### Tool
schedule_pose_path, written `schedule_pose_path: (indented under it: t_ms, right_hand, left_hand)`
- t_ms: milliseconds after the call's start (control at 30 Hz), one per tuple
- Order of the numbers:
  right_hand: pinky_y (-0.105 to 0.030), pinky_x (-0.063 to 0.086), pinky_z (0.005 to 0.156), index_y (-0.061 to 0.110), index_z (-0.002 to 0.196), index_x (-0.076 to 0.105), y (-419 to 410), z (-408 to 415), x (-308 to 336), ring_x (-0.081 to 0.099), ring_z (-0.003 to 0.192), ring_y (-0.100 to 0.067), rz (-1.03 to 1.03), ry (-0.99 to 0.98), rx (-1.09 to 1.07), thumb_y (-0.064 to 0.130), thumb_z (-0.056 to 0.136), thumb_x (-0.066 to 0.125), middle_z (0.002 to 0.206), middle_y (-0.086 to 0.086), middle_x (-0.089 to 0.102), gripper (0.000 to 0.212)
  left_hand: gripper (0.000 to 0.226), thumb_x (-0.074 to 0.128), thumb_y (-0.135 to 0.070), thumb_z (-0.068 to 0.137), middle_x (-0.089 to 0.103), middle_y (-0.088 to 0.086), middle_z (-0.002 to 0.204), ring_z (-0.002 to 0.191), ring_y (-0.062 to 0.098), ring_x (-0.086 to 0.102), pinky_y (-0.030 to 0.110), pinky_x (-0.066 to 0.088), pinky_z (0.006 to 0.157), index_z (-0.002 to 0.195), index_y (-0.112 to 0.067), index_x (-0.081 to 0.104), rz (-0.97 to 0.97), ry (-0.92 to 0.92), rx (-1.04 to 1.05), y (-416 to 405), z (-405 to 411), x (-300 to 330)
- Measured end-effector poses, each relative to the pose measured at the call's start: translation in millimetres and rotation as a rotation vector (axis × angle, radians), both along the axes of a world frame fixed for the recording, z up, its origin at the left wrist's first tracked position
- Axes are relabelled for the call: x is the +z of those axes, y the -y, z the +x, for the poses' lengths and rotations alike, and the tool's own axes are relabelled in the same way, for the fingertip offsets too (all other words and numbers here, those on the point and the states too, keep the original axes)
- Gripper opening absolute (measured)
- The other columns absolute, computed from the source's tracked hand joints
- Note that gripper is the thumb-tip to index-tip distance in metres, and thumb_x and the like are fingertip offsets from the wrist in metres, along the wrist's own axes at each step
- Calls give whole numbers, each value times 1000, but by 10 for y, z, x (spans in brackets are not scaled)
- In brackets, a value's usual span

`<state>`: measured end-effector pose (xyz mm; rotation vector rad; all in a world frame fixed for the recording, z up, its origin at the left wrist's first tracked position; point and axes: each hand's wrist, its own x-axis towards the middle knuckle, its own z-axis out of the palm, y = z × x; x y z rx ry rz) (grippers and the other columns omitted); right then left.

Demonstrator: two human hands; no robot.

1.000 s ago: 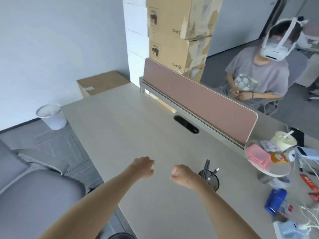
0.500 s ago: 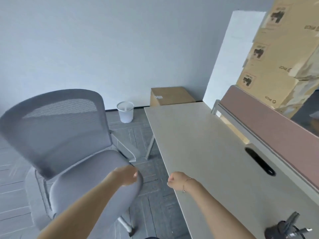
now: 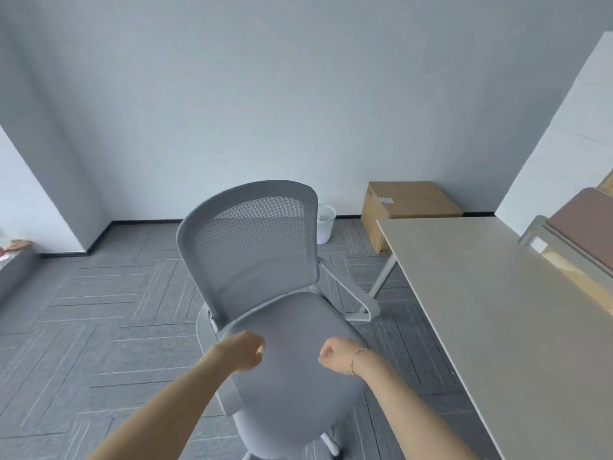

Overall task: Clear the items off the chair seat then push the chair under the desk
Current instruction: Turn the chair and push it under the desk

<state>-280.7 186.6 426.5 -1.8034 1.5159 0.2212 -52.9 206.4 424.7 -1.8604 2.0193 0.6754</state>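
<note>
A grey office chair (image 3: 265, 247) with a mesh back stands on the carpet, left of the desk (image 3: 497, 310), seat facing me. Its padded seat (image 3: 292, 386) is bare; nothing lies on it. My left hand (image 3: 243, 351) hovers over the near left part of the seat, curled into a loose fist with nothing in it. My right hand (image 3: 335, 353), with a thin bracelet at the wrist, is also fisted over the seat's right part, holding nothing. Both hands are apart from each other.
A beige desk top runs along the right with a pink divider panel (image 3: 590, 220) at its far side. A cardboard box (image 3: 404, 207) and a white waste bin (image 3: 325, 224) stand by the back wall. Grey carpet lies left of the chair.
My view has swung left from the desk to the chair, which now sits in the middle of the frame. Both fists stay closed and now hang over the seat.
</note>
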Motion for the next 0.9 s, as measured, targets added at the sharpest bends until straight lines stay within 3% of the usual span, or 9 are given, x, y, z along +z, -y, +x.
schedule_pose_path:
  t_ms: [67, 100, 133, 167, 233, 400, 900]
  right_hand:
    - [-26, 40, 54, -9, 104, 58, 5, 232, 25, 31, 67, -13, 6, -14, 40, 19, 90, 42, 116, -33, 57, 36]
    - [-25, 33, 50, -4, 81, 61, 15, 333, 27, 31, 63, -17, 2, -33, 60, 19, 89, 42, 90, -32, 59, 31]
    - [-24, 24, 47, 10, 57, 49, 33, 425, 19, 27, 62, -19, -11, -45, 80, 19, 88, 41, 64, -20, 48, 33]
    - [-25, 18, 48, 20, 50, 32, 61, 514, 9, 24, 59, -21, -19, -62, 98, 19, 87, 41, 56, -8, 32, 38]
    - [-26, 15, 48, 22, 52, 21, 136, 657, -5, 20, 53, -20, -33, -103, 124, 18, 86, 41, 56, 0, 22, 40]
    - [-28, 11, 49, 22, 52, 17, 313, 925, -88, 15, 50, -18, -17, -158, 169, 16, 84, 40, 55, 1, 18, 40]
    - [-24, 14, 46, 22, 50, 20, 1656, 2224, -352, 19, 47, -15, -5, -166, -4, 13, 81, 39, 53, -2, 22, 37]
  left_hand:
    - [34, 38, -20, 94, 56, 4, 133, 119, 23, 56, 35, 46, 101, 122, -20, 57, -7, -31, 14, -41, 226, 8]
    - [34, 38, -19, 94, 56, 4, 133, 119, 24, 56, 35, 47, 101, 122, -19, 56, -7, -42, 19, -54, 327, 14]
    - [34, 38, -18, 94, 57, 5, 132, 119, 24, 56, 36, 47, 101, 122, -18, 56, -12, -49, 19, -58, 421, 17]
    - [33, 38, -17, 94, 57, 5, 132, 119, 24, 56, 36, 47, 101, 122, -18, 56, -17, -53, 20, -52, 512, 17]
    - [33, 37, -17, 95, 56, 4, 133, 120, 24, 56, 37, 46, 102, 123, -19, 55, -28, -57, 19, -6, 673, 20]
    - [35, 36, -17, 96, 53, 4, 137, 123, 26, 54, 38, 45, 103, 126, -20, 53, -27, -44, -13, 199, 948, 67]
    - [36, 37, -13, 96, 51, 6, 135, 119, 31, 55, 41, 45, 97, 129, -19, 50, -66, 7, -290, 1895, 1991, 326]
